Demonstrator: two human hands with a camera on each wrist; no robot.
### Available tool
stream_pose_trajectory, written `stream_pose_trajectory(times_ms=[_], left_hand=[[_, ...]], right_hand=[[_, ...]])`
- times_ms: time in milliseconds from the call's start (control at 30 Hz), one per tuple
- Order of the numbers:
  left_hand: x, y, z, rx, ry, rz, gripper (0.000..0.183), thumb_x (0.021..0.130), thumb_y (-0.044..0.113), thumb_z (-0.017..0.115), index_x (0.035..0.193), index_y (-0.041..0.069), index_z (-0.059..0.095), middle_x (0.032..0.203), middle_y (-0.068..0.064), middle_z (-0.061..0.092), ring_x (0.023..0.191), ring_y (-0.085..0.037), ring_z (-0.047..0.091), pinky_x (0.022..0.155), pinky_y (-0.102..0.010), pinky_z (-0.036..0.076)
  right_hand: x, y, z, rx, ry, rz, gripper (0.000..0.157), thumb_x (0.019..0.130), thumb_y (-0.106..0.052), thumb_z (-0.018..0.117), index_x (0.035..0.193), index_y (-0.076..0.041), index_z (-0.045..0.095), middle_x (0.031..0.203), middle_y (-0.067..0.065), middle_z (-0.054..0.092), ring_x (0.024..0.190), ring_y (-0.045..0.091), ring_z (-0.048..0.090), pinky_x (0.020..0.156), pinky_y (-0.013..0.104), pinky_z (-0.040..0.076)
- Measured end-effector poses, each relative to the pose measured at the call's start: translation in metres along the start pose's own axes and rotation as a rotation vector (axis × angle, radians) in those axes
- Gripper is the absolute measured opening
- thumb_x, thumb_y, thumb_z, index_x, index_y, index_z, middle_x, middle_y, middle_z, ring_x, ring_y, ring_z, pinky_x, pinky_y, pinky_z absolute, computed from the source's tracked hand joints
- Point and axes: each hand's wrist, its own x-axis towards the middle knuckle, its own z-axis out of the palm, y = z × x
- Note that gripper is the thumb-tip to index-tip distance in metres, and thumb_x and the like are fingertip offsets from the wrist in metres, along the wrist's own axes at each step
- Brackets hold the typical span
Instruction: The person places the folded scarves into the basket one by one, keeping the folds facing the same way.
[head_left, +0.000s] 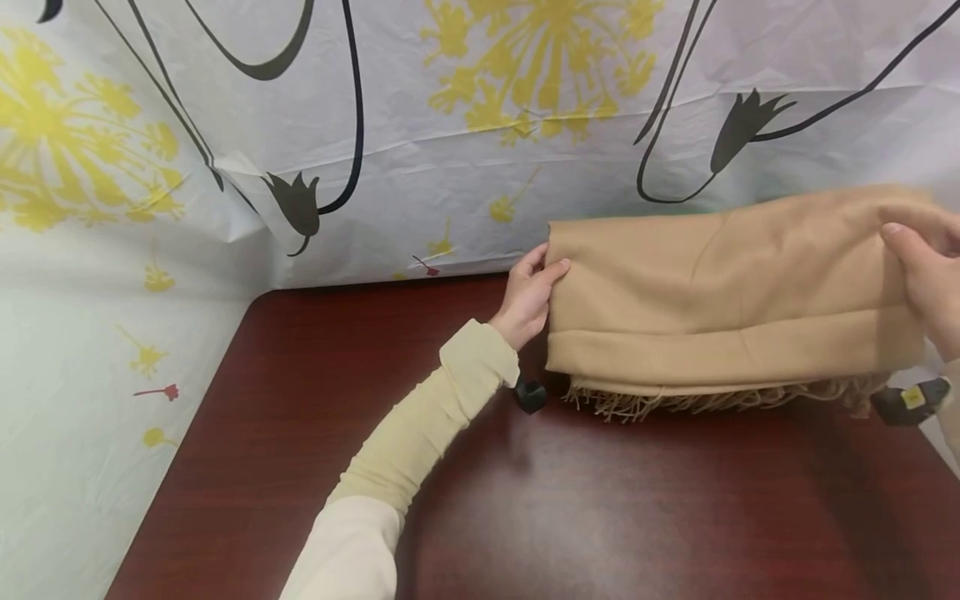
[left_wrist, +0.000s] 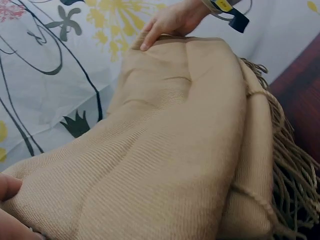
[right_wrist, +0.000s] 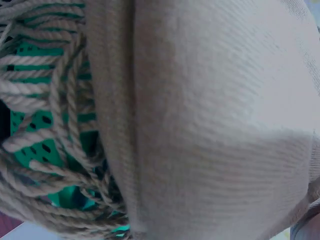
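A folded tan scarf with a twisted fringe hangs stretched between both hands over the back right of the table. My left hand pinches its left edge, thumb in front and fingers behind. At the opposite end, my right hand grips the upper right corner with the thumb on the front face. In the left wrist view the scarf runs in soft layers away toward the right hand. Close up in the right wrist view, the cloth fills most of the picture and hides the fingers.
Behind the fringe, a green perforated surface shows in the right wrist view. The dark red table meets a white curtain with flower prints at its back and left. Black wrist devices sit below each hand.
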Motion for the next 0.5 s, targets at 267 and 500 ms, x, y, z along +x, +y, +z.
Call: stream_pose_trajectory(times_ms=[267,500], left_hand=[[0.007,-0.005,0.008,0.066,0.04,0.004,0.041,0.084,-0.001,0.057,0.124,0.007,0.051,0.097,-0.003,0.054,0.087,-0.019,0.056,0.076,-0.03,0.047],[0.011,-0.01,0.01,0.059,0.093,0.02,0.041,0.083,-0.002,0.058,0.123,0.007,0.052,0.094,-0.002,0.054,0.083,-0.017,0.056,0.074,-0.029,0.048]], right_hand=[[0.01,0.003,0.002,0.038,-0.053,-0.04,0.034,0.082,-0.034,0.06,0.115,-0.035,0.053,0.078,-0.027,0.044,0.06,-0.011,0.04,0.053,0.006,0.034],[0.019,0.004,0.004,0.144,-0.174,-0.109,0.017,0.08,-0.029,0.064,0.095,-0.037,0.06,0.079,-0.021,0.049,0.056,-0.008,0.046,0.043,0.009,0.038]])
